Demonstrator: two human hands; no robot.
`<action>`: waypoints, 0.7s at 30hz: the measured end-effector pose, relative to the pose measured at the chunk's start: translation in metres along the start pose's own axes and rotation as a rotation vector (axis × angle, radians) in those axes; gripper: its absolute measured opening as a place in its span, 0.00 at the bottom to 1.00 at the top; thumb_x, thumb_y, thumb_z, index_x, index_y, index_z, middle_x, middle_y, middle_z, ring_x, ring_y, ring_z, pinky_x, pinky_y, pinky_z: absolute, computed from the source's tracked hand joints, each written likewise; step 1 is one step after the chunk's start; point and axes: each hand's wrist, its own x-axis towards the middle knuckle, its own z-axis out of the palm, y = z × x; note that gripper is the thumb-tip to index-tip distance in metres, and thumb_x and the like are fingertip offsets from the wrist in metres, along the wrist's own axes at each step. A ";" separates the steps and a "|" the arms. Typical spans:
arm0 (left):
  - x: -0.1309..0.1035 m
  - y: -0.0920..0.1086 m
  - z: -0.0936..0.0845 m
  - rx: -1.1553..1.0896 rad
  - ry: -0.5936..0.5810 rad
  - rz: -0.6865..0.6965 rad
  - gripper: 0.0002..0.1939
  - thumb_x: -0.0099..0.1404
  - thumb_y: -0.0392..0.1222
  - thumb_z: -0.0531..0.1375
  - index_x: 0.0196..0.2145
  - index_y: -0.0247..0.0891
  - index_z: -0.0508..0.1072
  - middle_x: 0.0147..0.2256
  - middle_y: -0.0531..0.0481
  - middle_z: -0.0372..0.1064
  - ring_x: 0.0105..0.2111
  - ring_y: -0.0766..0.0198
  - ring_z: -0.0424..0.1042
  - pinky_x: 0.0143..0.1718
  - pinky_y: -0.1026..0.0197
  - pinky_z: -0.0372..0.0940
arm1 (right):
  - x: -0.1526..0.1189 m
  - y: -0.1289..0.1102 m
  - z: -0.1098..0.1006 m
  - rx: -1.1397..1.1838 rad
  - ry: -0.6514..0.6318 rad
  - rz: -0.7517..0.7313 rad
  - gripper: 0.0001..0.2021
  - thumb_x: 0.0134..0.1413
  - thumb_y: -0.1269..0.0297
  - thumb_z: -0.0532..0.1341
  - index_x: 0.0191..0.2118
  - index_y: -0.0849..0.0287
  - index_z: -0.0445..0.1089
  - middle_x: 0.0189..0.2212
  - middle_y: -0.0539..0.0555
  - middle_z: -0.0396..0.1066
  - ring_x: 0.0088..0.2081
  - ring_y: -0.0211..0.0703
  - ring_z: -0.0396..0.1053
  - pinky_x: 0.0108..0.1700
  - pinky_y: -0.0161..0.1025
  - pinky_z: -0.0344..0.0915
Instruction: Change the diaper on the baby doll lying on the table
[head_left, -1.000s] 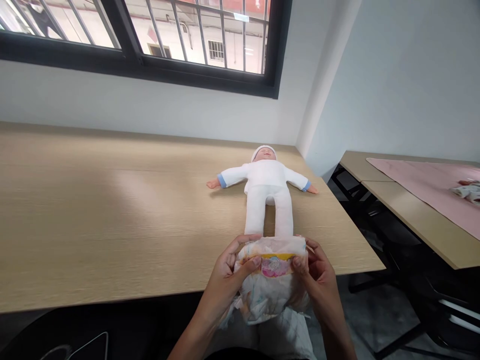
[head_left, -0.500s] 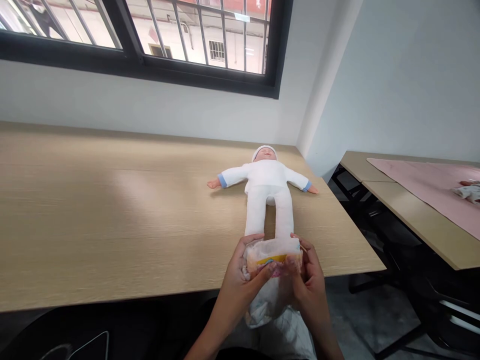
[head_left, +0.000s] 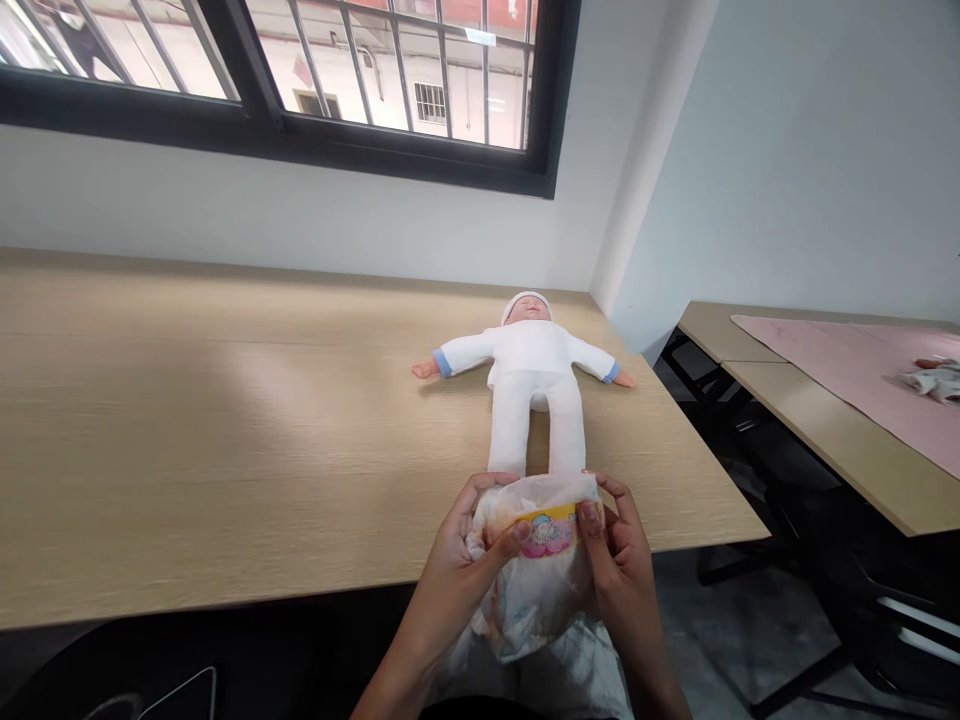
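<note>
A white diaper (head_left: 544, 590) with a yellow and pink printed band hangs at the front edge of the table, stretched between my hands. My left hand (head_left: 472, 550) grips its left side, thumb on the front. On the right side, my right hand (head_left: 619, 550) pinches it, thumb near the printed band. Beyond it a baby doll (head_left: 534, 350) in white clothes with blue cuffs lies face up, arms spread and legs toward me. The diaper and my hands hide the doll's feet.
The doll lies on a light wooden table (head_left: 225, 430) below a barred window (head_left: 405, 70). To the right stands another table with a pink cloth (head_left: 847, 370) and a small whitish item (head_left: 934, 382). A dark chair (head_left: 165, 660) is at the lower left.
My left hand has moved slightly left and my thumbs have come apart, so the diaper is spread wider and more of its printed band shows. The doll has not moved.
</note>
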 end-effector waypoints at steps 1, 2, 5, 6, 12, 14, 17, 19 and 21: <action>-0.001 0.000 -0.001 0.000 -0.004 0.000 0.24 0.54 0.47 0.68 0.45 0.41 0.65 0.34 0.51 0.72 0.30 0.66 0.71 0.31 0.66 0.68 | 0.000 0.000 0.000 0.004 0.000 0.005 0.23 0.55 0.50 0.61 0.51 0.55 0.59 0.26 0.48 0.69 0.27 0.39 0.69 0.29 0.34 0.66; -0.001 0.001 -0.001 -0.002 -0.007 0.000 0.23 0.54 0.47 0.68 0.45 0.41 0.66 0.33 0.51 0.71 0.30 0.66 0.71 0.31 0.67 0.67 | -0.001 -0.001 0.001 0.005 0.003 0.011 0.22 0.56 0.49 0.61 0.51 0.55 0.59 0.25 0.48 0.68 0.26 0.39 0.68 0.29 0.33 0.66; -0.001 0.003 -0.002 -0.013 -0.013 -0.011 0.23 0.54 0.47 0.68 0.45 0.41 0.66 0.33 0.52 0.71 0.29 0.67 0.70 0.30 0.68 0.67 | -0.002 -0.002 0.004 -0.007 0.017 0.021 0.22 0.55 0.49 0.61 0.50 0.54 0.60 0.25 0.47 0.68 0.25 0.39 0.67 0.27 0.33 0.64; -0.001 0.004 -0.002 -0.020 -0.011 -0.019 0.23 0.54 0.47 0.68 0.45 0.41 0.66 0.34 0.51 0.72 0.29 0.67 0.70 0.31 0.68 0.67 | -0.003 -0.003 0.005 -0.016 0.022 0.019 0.22 0.55 0.49 0.61 0.51 0.54 0.60 0.26 0.48 0.69 0.26 0.39 0.67 0.27 0.34 0.65; -0.005 0.013 -0.002 -0.093 0.062 -0.053 0.25 0.53 0.48 0.69 0.46 0.40 0.67 0.36 0.49 0.73 0.32 0.62 0.73 0.33 0.64 0.69 | 0.001 -0.010 -0.016 -0.219 0.113 -0.235 0.35 0.53 0.51 0.64 0.63 0.49 0.49 0.53 0.59 0.64 0.48 0.47 0.68 0.48 0.44 0.67; -0.009 0.017 -0.001 -0.106 0.098 -0.058 0.26 0.52 0.49 0.69 0.46 0.40 0.68 0.35 0.49 0.73 0.32 0.62 0.73 0.33 0.64 0.69 | 0.008 -0.007 -0.037 -0.287 0.134 -0.305 0.40 0.51 0.47 0.64 0.65 0.49 0.46 0.59 0.61 0.58 0.54 0.50 0.64 0.53 0.47 0.63; -0.015 0.022 0.003 -0.126 0.113 -0.070 0.26 0.50 0.50 0.70 0.45 0.40 0.69 0.33 0.50 0.72 0.30 0.63 0.72 0.32 0.65 0.68 | 0.015 0.002 -0.066 -0.243 0.041 -0.284 0.43 0.46 0.35 0.60 0.64 0.52 0.52 0.58 0.64 0.60 0.54 0.54 0.65 0.52 0.49 0.65; -0.019 0.023 0.005 -0.151 0.086 -0.089 0.27 0.49 0.50 0.70 0.44 0.40 0.69 0.33 0.50 0.72 0.31 0.62 0.72 0.33 0.64 0.69 | 0.009 0.007 -0.076 -0.166 -0.074 -0.214 0.49 0.37 0.27 0.57 0.61 0.54 0.58 0.54 0.65 0.66 0.52 0.57 0.68 0.48 0.50 0.68; -0.023 0.023 0.007 -0.156 0.043 -0.095 0.26 0.50 0.50 0.70 0.45 0.40 0.69 0.35 0.48 0.73 0.33 0.60 0.73 0.33 0.63 0.69 | -0.005 0.007 -0.077 -0.148 -0.151 -0.141 0.53 0.30 0.22 0.55 0.59 0.56 0.62 0.51 0.66 0.70 0.51 0.59 0.70 0.47 0.51 0.69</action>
